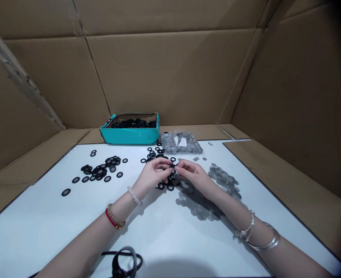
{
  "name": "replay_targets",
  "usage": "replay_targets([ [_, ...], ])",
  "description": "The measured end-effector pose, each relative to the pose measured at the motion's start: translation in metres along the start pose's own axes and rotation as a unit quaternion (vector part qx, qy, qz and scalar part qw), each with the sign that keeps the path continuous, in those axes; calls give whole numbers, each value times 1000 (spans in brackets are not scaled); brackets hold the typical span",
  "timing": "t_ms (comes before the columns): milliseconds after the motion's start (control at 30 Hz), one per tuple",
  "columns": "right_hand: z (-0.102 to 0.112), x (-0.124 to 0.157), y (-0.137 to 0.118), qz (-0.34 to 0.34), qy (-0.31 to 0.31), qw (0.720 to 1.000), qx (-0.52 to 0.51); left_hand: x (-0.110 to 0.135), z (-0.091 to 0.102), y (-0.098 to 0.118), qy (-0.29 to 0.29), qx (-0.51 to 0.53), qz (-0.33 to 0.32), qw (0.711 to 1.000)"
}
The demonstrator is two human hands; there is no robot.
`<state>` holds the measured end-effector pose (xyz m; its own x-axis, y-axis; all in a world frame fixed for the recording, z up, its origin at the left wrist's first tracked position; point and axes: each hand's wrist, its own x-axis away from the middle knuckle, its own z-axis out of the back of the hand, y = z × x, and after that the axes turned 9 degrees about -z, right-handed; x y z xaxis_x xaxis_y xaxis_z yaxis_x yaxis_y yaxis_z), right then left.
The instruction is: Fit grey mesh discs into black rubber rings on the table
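Black rubber ring [173, 166] pinched above the middle of the white worktop [37, 216], held between the fingertips of the left hand [153, 173] and right hand [193, 174]; both hands curled, tips pressed together, ring mostly hidden by fingers. Directly beneath lie more black rings [166, 184], with a second scatter of rings [101, 170] to the left. Grey metal discs [224, 177] spread right of the hands. Further back, a clear plastic bag of discs [181, 143] sits just beside a teal box [129, 136] filled with black rings.
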<state>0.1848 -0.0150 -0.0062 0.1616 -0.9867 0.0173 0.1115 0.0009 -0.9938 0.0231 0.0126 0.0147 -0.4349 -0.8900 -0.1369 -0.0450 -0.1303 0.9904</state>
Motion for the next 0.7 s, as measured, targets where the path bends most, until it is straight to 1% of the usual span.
replay_targets([
  [67, 0, 0, 1, 2, -3, 1000, 1, -1, 0, -3, -2, 2, 7, 1000],
  [233, -1, 0, 2, 38, 20, 999, 27, -2, 1, -8, -9, -5, 21, 1000],
  [367, -3, 0, 2, 45, 30, 998, 35, 0, 0, -5, -12, 12, 28, 999],
  [533, -3, 0, 5, 56, 62, 996, 38, 0, 0, 1, -23, 11, 32, 999],
  [633, -3, 0, 6, 58, 61, 996, 36, 0, 1, 1, -31, -9, 29, 999],
  [700, -3, 0, 5, 46, 50, 997, 30, 0, 0, -1, -23, -19, 22, 999],
])
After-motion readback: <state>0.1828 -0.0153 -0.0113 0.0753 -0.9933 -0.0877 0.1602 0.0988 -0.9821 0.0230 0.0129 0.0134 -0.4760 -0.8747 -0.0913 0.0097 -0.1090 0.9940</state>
